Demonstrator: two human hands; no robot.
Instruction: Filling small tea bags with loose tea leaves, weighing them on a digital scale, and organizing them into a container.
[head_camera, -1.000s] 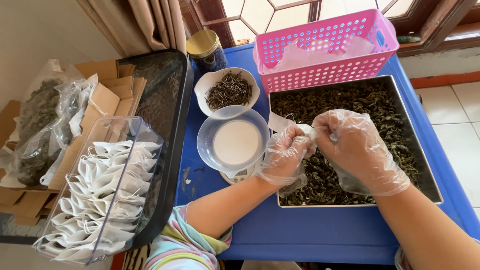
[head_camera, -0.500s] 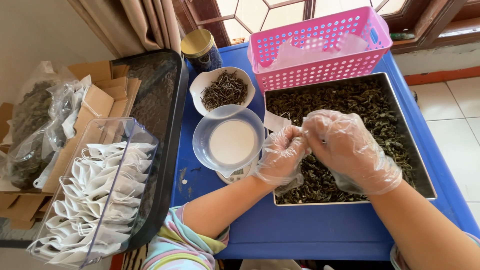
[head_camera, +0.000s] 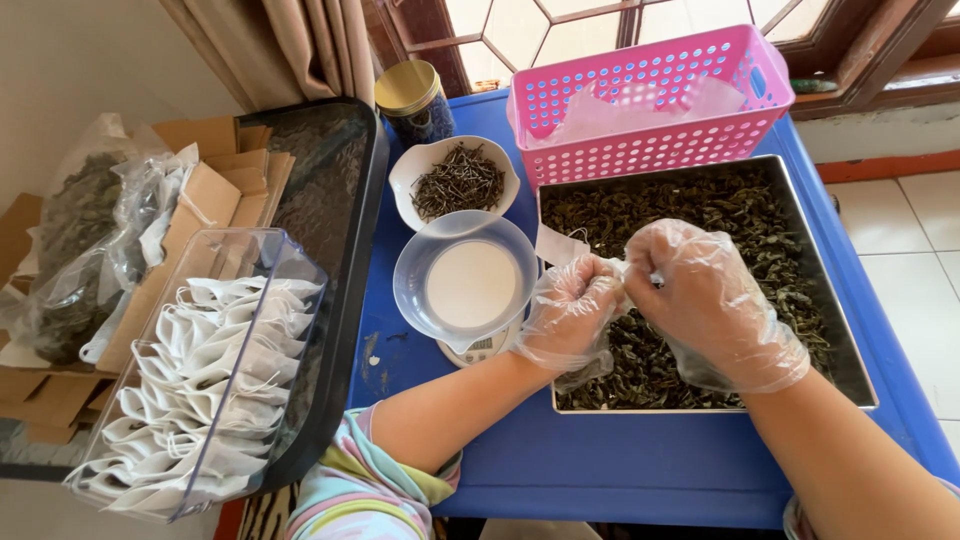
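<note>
Both my hands are in thin clear plastic gloves, up over the metal tray (head_camera: 860, 370) of dark dried leaves (head_camera: 720, 210). My left hand (head_camera: 572, 312) is clenched into a fist around a small white filter bag (head_camera: 556, 244), most of it buried in my grip, only a flap sticking out toward the tray's near-left corner with a bit of string. My right hand (head_camera: 705, 300) is pinched shut against the left, fingertips meeting at the bag's top; whether it grips the drawstring or the bag's rim I can't tell, the glove film blurs it. Just left of the tray sits a clear plastic bowl (head_camera: 466, 280) on a small scale (head_camera: 480, 348), and behind that a white bowl (head_camera: 455, 178) of dark twiggy bits. Behind the tray is a pink basket (head_camera: 650, 100) with flat packets in it. Far left of the tray, past the black tray (head_camera: 340, 250), a clear bin (head_camera: 190, 380) holds a stack of empty white bags. Risks as I see them: the gloves look loose and slippery, so the string could slip through my pinch; squeezing this hard could split the thin bag and spill leaves; film could get caught in the closure; my left elbow is near the scale and could bump the bowl.
</note>
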